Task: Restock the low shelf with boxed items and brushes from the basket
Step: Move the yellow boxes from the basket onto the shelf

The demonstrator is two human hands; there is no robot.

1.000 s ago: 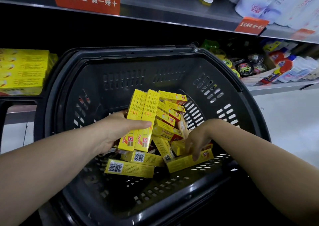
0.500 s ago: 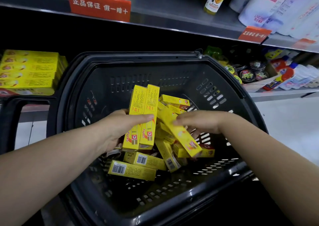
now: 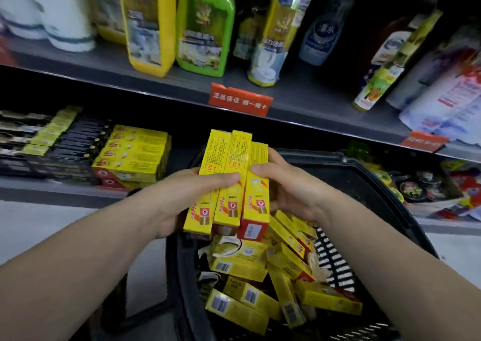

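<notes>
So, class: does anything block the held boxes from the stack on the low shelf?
Nothing visible. The left hand and right hand hold three boxes above the basket; the gap to the shelf stack is open.

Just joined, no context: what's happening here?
A person grips three yellow boxes side by side between left hand and right hand, over the basket. It holds other boxes, lying loose. A stack of the same kind sits on the low shelf, to the left.

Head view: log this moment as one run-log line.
left hand: grips yellow boxes | right hand: grips same boxes | basket: more boxes inside | low shelf: matching stack
</notes>
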